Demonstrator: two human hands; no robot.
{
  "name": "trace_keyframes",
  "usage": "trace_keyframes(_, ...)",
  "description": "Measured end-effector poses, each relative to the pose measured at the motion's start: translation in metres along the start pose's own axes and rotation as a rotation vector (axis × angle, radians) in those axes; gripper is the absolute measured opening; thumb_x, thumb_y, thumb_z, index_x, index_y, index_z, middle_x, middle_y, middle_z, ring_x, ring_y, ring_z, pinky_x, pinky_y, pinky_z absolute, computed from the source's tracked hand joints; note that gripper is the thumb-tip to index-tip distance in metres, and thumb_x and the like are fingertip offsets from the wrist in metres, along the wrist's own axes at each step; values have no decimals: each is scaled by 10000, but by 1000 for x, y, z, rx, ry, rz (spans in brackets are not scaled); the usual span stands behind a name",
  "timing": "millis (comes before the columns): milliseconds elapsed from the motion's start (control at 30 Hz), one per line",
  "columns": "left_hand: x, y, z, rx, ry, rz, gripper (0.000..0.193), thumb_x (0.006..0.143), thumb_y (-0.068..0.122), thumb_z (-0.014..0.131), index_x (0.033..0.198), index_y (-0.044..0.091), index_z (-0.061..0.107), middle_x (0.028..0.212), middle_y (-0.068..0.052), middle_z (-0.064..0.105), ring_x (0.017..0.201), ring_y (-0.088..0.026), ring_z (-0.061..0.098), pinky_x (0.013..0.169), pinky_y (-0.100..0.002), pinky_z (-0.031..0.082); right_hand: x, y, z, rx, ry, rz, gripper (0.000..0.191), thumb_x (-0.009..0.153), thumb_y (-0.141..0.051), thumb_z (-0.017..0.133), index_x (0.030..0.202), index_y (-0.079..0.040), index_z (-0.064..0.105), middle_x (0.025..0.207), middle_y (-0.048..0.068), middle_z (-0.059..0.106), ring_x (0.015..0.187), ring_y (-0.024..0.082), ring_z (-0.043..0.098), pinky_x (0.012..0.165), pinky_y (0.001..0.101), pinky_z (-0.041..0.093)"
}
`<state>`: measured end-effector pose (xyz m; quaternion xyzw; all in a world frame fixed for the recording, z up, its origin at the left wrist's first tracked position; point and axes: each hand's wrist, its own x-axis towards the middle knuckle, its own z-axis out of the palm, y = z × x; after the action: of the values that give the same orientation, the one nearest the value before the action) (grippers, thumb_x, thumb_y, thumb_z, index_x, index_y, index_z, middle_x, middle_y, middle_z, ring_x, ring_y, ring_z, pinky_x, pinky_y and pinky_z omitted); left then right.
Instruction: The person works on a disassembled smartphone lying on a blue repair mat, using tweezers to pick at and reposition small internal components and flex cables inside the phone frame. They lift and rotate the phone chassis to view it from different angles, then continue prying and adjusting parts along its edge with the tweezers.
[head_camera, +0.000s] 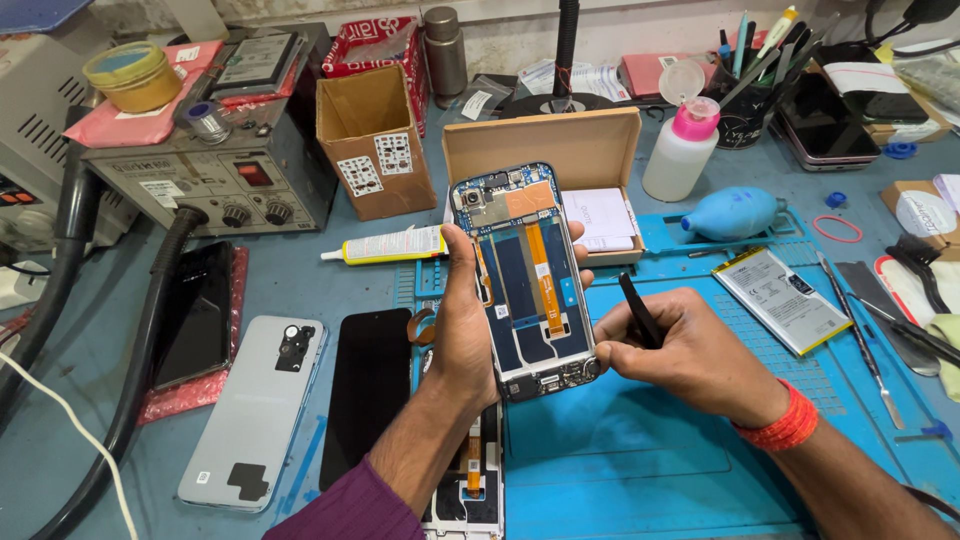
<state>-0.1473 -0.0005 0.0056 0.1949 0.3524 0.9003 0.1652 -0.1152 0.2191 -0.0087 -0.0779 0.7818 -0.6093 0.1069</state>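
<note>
Purple sleeve (350, 505) of my left arm is closest, at 6 o'clock of the view. My left hand (462, 335) holds the opened phone (525, 275) upright over the blue mat (620, 450); the thumb lies along its left edge and the fingertips (583, 278) curl around the right edge, so the fingers are closed on the frame. Inside the phone I see orange flat cables and a camera at its top left.

My right hand (690, 355), at 3 o'clock of the phone, pinches black tweezers (638, 310) between thumb and forefinger; the other fingers are folded in. The tweezers' tip is near the phone's right edge; I cannot tell if it touches.

At 12 o'clock of the phone an open flat cardboard box (545, 145) lies, with white paper inside. At 11 o'clock stands a taller brown carton (372, 140) with two white square labels. A white glue tube (390, 246) with a yellow band lies at 9 o'clock. A battery (780, 298), white with a yellow border, lies at 3 o'clock, past my right hand. A white bottle with a pink cap (685, 150) stands at 1 o'clock.
</note>
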Motion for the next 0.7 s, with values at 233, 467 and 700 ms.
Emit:
trace_keyframes(233, 0, 0, 1, -27, 17, -15, 942, 953, 767, 274, 1478, 13, 480, 1341, -163, 626, 1162, -253, 675, 939, -421, 624, -1, 0, 1, 10, -1, -18, 165, 823, -112, 781, 866, 44, 813, 663, -4, 676, 587, 38, 518, 518, 224, 409)
trace_keyframes(467, 0, -1, 0, -28, 9, -23, 957, 937, 784, 298, 1493, 22, 463, 1334, -165, 625, 1158, -256, 673, 934, -428, 621, -2, -2, 1, -5, -9, -17, 163, 827, -116, 769, 849, 41, 806, 661, 0, 704, 581, 36, 533, 513, 226, 423)
trace_keyframes(700, 0, 0, -1, -3, -9, -16, 970, 952, 787, 304, 1496, 1, 469, 1334, -179, 619, 1160, -258, 665, 944, -432, 616, -3, -6, 4, -23, 36, 13, 200, 801, -97, 781, 955, 18, 834, 590, -25, 555, 527, 38, 423, 468, 234, 312)
